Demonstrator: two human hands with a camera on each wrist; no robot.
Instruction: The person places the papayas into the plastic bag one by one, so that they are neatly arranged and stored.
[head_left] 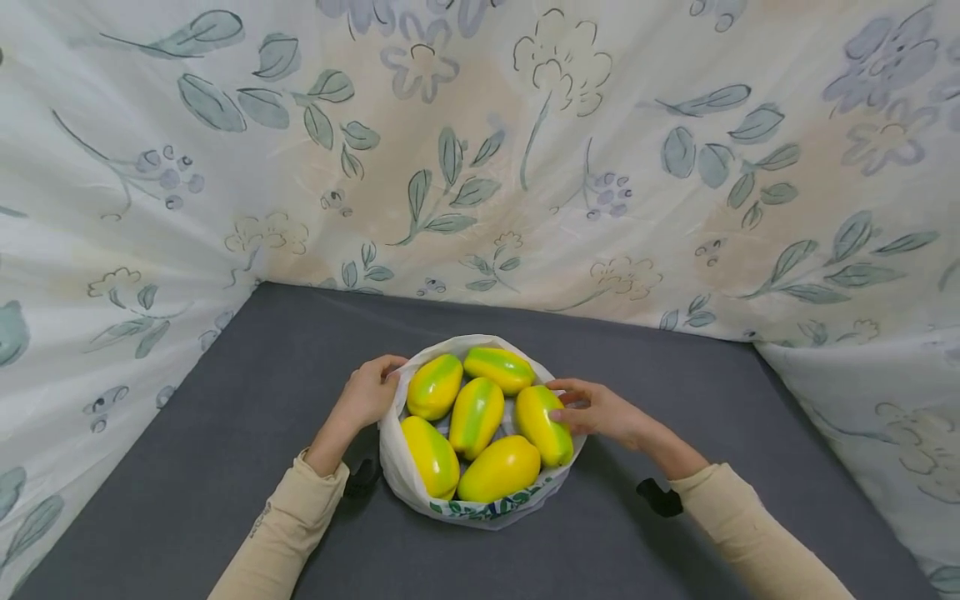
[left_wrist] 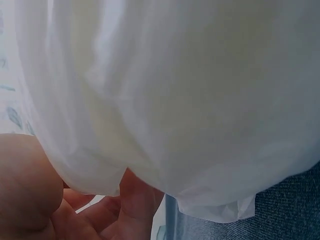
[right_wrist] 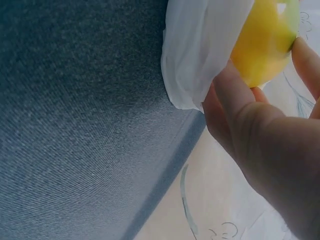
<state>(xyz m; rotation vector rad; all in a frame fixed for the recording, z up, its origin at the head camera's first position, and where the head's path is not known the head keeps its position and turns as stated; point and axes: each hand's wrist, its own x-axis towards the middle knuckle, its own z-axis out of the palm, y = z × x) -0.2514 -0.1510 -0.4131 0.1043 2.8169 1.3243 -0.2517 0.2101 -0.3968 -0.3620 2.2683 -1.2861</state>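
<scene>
A white plastic bag (head_left: 397, 458) with a rolled-open mouth stands on the grey surface, holding several yellow-green papayas (head_left: 477, 417). My left hand (head_left: 367, 393) holds the bag's left rim; in the left wrist view its fingers (left_wrist: 137, 197) show partly behind the thin plastic. On the other side, my right hand (head_left: 603, 410) grips the rightmost papaya (head_left: 542, 427), thumb on its upper face and other fingers at its outer side by the bag wall. The right wrist view shows this papaya (right_wrist: 265, 45) between the fingers, beside the white plastic.
The dark grey tabletop (head_left: 225, 433) extends around the bag. Floral cloth (head_left: 480, 183) rises behind it and along both sides. Blue-green leaf print marks the front of the bag. A dark device (head_left: 660, 497) sits at the right wrist.
</scene>
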